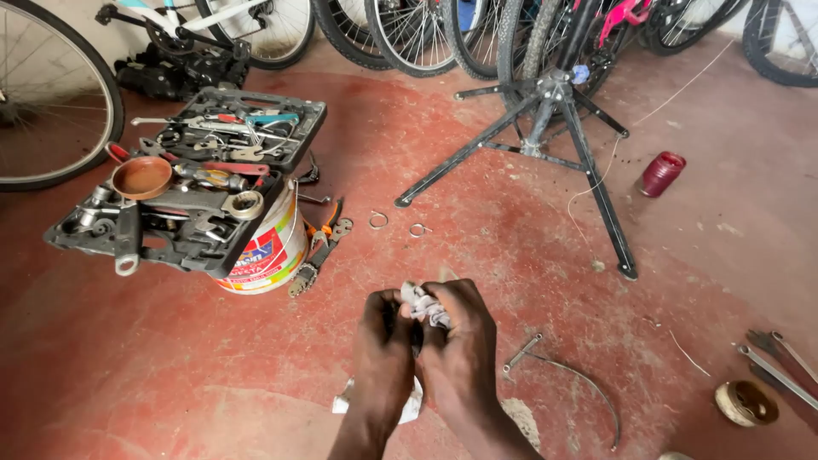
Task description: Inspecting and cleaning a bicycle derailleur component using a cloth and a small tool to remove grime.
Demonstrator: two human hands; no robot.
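A crumpled pale rag (423, 305) is held between both hands, low in the middle of the view. The fingers (452, 317) of the right hand (460, 345) are curled tightly over the rag's upper part, and the left hand (383, 345) is closed against it from the other side, so that the two hands are pressed together. One end of the rag is seen above the knuckles; another pale piece is seen below the wrists, and whether it belongs to the same rag cannot be told. What lies inside the rag is hidden.

On the red floor (511, 213), just to the right of the hands, one bent cable (588, 383) with a metal end is laid. Beyond the hands, two small metal rings (378, 220) are laid side by side, near a foot of the black repair stand (554, 128). To the left of the rings, one painted bucket (268, 251) is stood, with a pair of pliers (328, 226) just beside it. One open black tool case (196, 183), filled with spanners and carrying one round copper-coloured dish (141, 177), is rested on top of the bucket. One dark red spool (661, 173) is lain well apart to the right. By the right edge of the floor, one small round tin (746, 402) and several long tools (780, 362) are seen. Bicycle wheels (409, 34) are lined along the far edge.
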